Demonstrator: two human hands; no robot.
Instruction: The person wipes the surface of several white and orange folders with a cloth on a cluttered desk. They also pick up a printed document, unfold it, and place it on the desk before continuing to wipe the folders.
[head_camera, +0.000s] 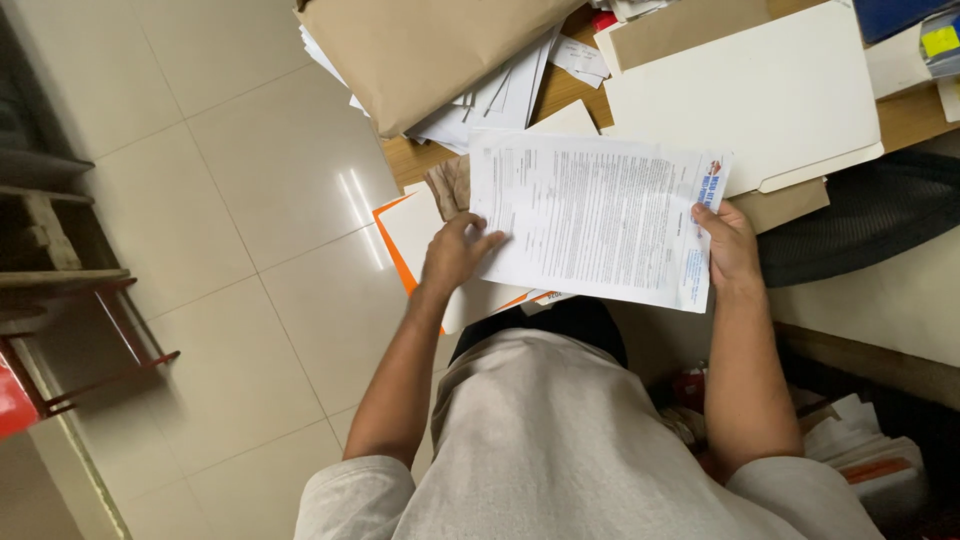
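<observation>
- A printed sheet of paper (598, 218) is held up in the middle of the view, just in front of the desk (905, 118) and above the person's lap.
- The paper looks thin and very light. It is soft and bends easily, so it would likely flop if held at one corner only.
- It could crease or tear if squeezed hard. It is best taken at the two side edges, as is seen here.
- The left hand (455, 252) is laid on the left edge of the paper. The fingers are partly curled and the thumb is hidden, so a pinch is likely but cannot be told for sure.
- The right hand (730, 245) is closed on the right edge of the paper, with the thumb on top and the fingers hidden behind it.
- A cream folder (760, 90) is seen on the desk, far and to the right of the paper.
- A brown envelope (420, 50) lies far and to the left, on top of loose white papers (500, 100).
- An orange-edged folder (410, 235) is seen just under the left hand.
</observation>
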